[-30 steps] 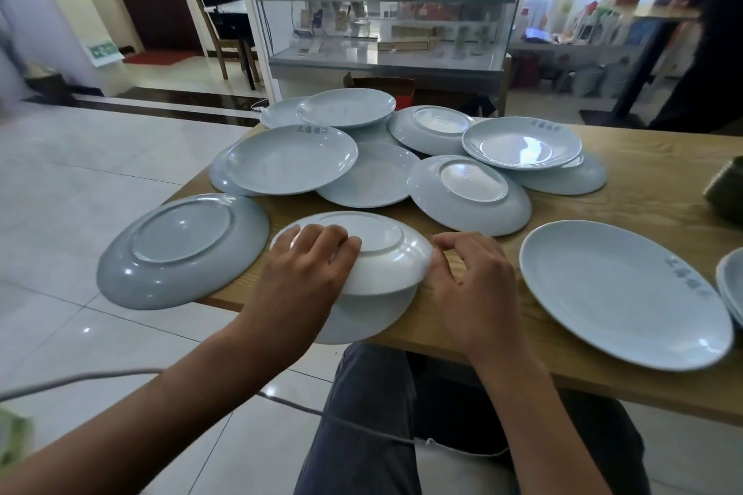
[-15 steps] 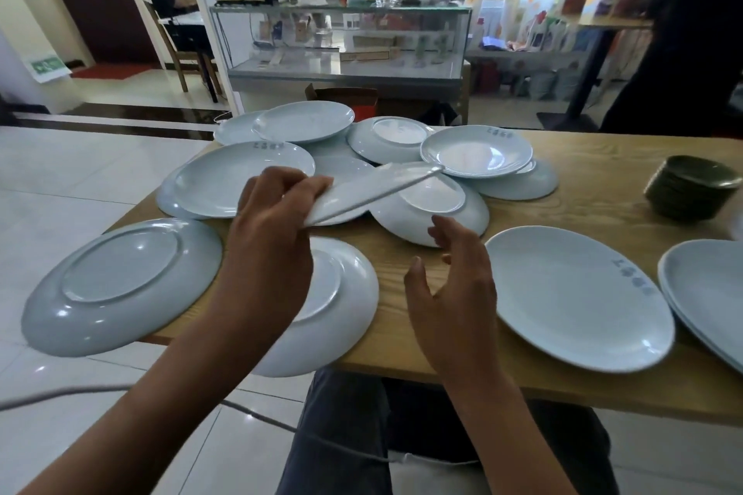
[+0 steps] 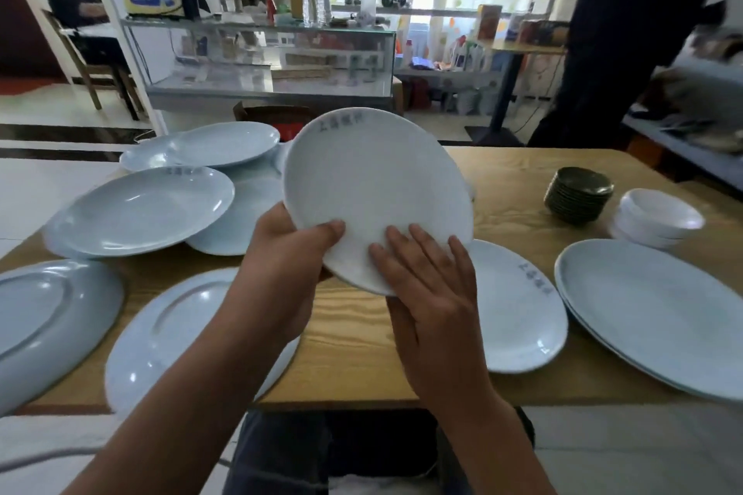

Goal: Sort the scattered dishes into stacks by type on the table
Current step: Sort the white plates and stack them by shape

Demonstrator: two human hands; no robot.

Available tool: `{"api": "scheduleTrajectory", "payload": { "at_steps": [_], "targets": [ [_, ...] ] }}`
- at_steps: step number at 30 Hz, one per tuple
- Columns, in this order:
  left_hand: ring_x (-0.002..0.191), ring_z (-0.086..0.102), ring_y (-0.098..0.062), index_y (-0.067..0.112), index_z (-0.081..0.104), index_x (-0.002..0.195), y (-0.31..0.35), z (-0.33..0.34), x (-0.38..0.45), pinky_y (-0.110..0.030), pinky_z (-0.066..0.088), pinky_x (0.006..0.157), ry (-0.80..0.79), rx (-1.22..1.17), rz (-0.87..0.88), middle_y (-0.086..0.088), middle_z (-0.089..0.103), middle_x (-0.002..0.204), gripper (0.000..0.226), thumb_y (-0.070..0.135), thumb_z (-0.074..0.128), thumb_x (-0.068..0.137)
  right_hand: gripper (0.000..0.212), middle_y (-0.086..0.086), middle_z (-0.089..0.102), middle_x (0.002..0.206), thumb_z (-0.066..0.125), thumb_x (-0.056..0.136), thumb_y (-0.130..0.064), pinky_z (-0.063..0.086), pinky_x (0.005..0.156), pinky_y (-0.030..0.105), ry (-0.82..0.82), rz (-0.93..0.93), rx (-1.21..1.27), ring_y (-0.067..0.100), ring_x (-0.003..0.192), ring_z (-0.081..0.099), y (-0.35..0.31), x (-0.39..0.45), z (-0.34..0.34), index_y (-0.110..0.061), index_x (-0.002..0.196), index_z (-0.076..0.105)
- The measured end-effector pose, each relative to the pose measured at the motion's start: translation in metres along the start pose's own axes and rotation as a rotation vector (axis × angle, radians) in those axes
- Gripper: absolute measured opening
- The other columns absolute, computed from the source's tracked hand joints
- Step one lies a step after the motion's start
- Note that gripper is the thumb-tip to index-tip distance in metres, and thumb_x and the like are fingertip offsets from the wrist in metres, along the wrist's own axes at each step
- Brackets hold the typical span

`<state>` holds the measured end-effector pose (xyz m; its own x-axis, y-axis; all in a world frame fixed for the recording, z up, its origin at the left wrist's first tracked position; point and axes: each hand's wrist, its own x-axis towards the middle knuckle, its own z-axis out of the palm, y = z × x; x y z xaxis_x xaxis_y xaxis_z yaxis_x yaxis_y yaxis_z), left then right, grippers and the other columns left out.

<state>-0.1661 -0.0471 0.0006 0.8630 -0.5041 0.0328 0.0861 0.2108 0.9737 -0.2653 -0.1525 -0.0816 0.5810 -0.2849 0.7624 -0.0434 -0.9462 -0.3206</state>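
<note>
Gripping a tilted pale plate (image 3: 374, 189); both hands, left (image 3: 281, 265), right (image 3: 426, 293).

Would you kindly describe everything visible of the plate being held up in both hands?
The held plate is a round, pale white-blue dish, glossy like glazed ceramic, with faint grey printed characters near its top rim. It is lifted off the table and tilted, its inner face toward the camera. The left hand grips its lower-left rim, thumb on the face; the right hand lays straight fingers on its lower edge.

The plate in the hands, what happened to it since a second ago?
The left hand lifted the small plate off the upside-down plate and turned it face up; the right hand left the table and now touches it. The other plates stayed put.
</note>
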Motion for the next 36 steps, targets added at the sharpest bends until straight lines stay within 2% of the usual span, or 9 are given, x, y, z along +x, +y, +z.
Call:
{"api": "scheduleTrajectory", "payload": {
  "at_steps": [4, 8, 10, 13, 16, 22, 25, 28, 36],
  "targets": [
    [0.093, 0.069, -0.022, 0.012, 0.059, 0.115, -0.011, 0.019, 0.002, -0.033, 0.059, 0.073, -0.136, 0.015, -0.057, -0.005, 0.071, 0.101, 0.023, 0.01, 0.057, 0.092, 0.037, 0.0, 0.055, 0.138, 0.047, 0.097, -0.015, 0.035, 0.108, 0.047, -0.012, -0.025, -0.062, 0.014, 0.135, 0.044, 0.019, -0.009, -0.023, -0.016, 0.131, 0.059],
    [0.102, 0.064, -0.016, 0.022, 0.048, 0.13, -0.02, 0.04, 0.003, -0.032, 0.058, 0.081, -0.238, 0.149, -0.056, -0.001, 0.062, 0.119, 0.038, 0.032, 0.055, 0.094, 0.032, 0.0, 0.062, 0.129, 0.052, 0.095, -0.018, 0.045, 0.102, 0.037, -0.033, 0.028, -0.057, 0.012, 0.126, 0.052, 0.032, -0.02, -0.045, -0.016, 0.125, 0.064],
    [0.115, 0.055, -0.01, 0.025, 0.036, 0.142, -0.029, 0.044, 0.005, -0.031, 0.053, 0.091, -0.151, 0.354, 0.054, 0.003, 0.05, 0.137, 0.05, 0.038, 0.051, 0.095, 0.03, -0.002, 0.064, 0.126, 0.056, 0.094, -0.018, 0.048, 0.099, 0.036, -0.07, 0.064, -0.071, 0.011, 0.123, 0.055, 0.036, -0.027, -0.052, -0.016, 0.123, 0.065],
    [0.14, 0.029, -0.011, 0.027, 0.017, 0.151, -0.045, 0.04, 0.003, -0.038, 0.03, 0.113, -0.102, 0.722, 0.328, 0.004, 0.026, 0.156, 0.065, 0.044, 0.046, 0.095, 0.03, -0.002, 0.066, 0.122, 0.06, 0.09, -0.016, 0.049, 0.098, 0.034, -0.117, 0.078, -0.169, 0.012, 0.118, 0.059, 0.042, -0.041, -0.055, -0.016, 0.119, 0.067],
    [0.14, 0.02, -0.001, 0.034, 0.008, 0.152, -0.056, 0.035, 0.0, -0.028, 0.027, 0.11, -0.271, 0.804, 0.476, 0.01, 0.019, 0.158, 0.067, 0.046, 0.042, 0.095, 0.03, 0.0, 0.068, 0.119, 0.061, 0.088, -0.018, 0.049, 0.097, 0.034, -0.156, 0.091, -0.234, 0.013, 0.114, 0.062, 0.044, -0.05, -0.055, -0.016, 0.117, 0.069],
    [0.143, 0.004, 0.004, 0.029, 0.016, 0.153, -0.067, 0.022, 0.007, -0.022, 0.011, 0.113, -0.403, 1.002, 0.465, 0.013, 0.013, 0.159, 0.06, 0.042, 0.036, 0.098, 0.029, 0.0, 0.069, 0.117, 0.053, 0.091, -0.016, 0.048, 0.097, 0.035, -0.214, 0.078, -0.267, 0.014, 0.114, 0.063, 0.043, -0.061, -0.05, -0.016, 0.115, 0.07],
    [0.142, 0.001, 0.006, 0.026, 0.019, 0.152, -0.07, 0.012, 0.01, -0.016, 0.005, 0.112, -0.411, 1.045, 0.479, 0.013, 0.014, 0.158, 0.057, 0.038, 0.036, 0.099, 0.03, 0.0, 0.069, 0.117, 0.052, 0.089, -0.011, 0.048, 0.096, 0.035, -0.236, 0.08, -0.248, 0.015, 0.115, 0.062, 0.039, -0.064, -0.049, -0.016, 0.113, 0.071],
    [0.14, 0.001, 0.009, 0.024, 0.024, 0.151, -0.07, 0.003, 0.009, -0.01, 0.003, 0.108, -0.413, 1.064, 0.488, 0.014, 0.017, 0.157, 0.055, 0.036, 0.038, 0.099, 0.037, 0.0, 0.068, 0.12, 0.043, 0.09, -0.019, 0.048, 0.098, 0.037, -0.322, 0.116, -0.208, 0.016, 0.116, 0.061, 0.032, -0.065, -0.049, -0.016, 0.114, 0.071],
    [0.143, 0.007, 0.003, 0.022, 0.029, 0.149, -0.067, -0.017, 0.0, -0.016, 0.009, 0.112, -0.4, 1.095, 0.529, 0.011, 0.022, 0.157, 0.054, 0.034, 0.043, 0.098, 0.053, 0.002, 0.063, 0.129, 0.052, 0.076, -0.022, 0.033, 0.11, 0.03, -0.36, 0.156, -0.164, 0.015, 0.127, 0.048, 0.008, -0.046, -0.049, -0.011, 0.126, 0.063]
  ]
}}
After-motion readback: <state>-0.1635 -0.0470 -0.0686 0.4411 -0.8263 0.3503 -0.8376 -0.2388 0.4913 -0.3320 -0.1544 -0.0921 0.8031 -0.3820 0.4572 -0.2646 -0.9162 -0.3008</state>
